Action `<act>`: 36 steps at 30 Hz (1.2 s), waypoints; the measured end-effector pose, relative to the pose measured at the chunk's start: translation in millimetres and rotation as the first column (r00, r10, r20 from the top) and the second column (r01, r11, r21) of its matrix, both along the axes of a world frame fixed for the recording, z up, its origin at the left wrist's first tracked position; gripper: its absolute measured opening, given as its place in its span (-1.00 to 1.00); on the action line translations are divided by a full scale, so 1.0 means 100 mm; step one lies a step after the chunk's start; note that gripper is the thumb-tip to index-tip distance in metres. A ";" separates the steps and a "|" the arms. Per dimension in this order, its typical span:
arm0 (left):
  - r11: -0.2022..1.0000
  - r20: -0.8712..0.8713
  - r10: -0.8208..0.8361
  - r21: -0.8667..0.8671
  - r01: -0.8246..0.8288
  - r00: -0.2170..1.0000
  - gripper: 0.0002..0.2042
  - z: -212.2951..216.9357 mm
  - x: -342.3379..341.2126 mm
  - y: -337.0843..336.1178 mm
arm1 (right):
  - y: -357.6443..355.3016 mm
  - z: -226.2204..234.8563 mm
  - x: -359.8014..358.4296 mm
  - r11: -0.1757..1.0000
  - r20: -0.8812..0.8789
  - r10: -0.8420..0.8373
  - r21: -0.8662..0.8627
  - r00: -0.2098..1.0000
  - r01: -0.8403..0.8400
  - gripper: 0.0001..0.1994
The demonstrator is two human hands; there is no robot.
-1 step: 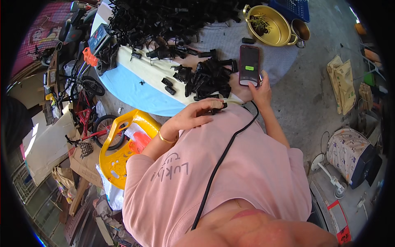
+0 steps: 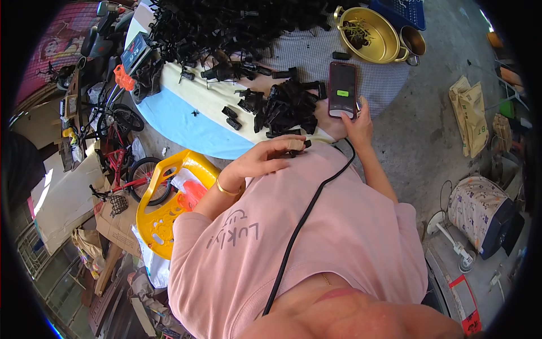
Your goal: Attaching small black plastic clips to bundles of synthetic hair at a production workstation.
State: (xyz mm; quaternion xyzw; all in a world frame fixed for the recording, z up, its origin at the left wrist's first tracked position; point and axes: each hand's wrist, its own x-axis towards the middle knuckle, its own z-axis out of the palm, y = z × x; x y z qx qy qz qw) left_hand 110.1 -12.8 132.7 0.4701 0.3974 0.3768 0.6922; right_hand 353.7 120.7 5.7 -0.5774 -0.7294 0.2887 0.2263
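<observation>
Two bare hands work at the near edge of a round table (image 2: 186, 121) whose top shows blue, cream and grey checked cloth. The left hand (image 2: 265, 158), with a gold bangle on its wrist, is drawn in against the person's pink shirt, and its fingers are pinched together on a small black plastic part (image 2: 299, 148) held just at the table's rim. The right hand (image 2: 357, 125) reaches out farther and grips the lower end of a smartphone (image 2: 342, 89) with a dark screen and a small green mark on it; the phone stands above the checked cloth, tilted slightly, with the fingers wrapped round its bottom edge. A black cable (image 2: 305, 212) runs from near the right hand down across the shirt toward the lower edge of the view. Between the two hands and a little beyond them lies a loose pile of black parts (image 2: 285, 107), and a much larger heap of black pieces (image 2: 226, 22) covers the far side of the table. A golden metal bowl (image 2: 370, 39) sits at the far right of the tabletop, with a blue crate just behind it. Left of the person a yellow plastic stool (image 2: 161, 212) stands on the ground beside a small red bicycle (image 2: 121, 164). On the right, brown sacks (image 2: 471, 116) lie on the concrete floor.
</observation>
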 end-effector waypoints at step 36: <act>0.833 0.029 0.449 -0.376 -0.407 0.893 -0.73 -0.06 0.26 0.05 | -0.01 -0.03 0.01 1.000 -0.012 0.020 0.009 1.000 -0.020 -0.29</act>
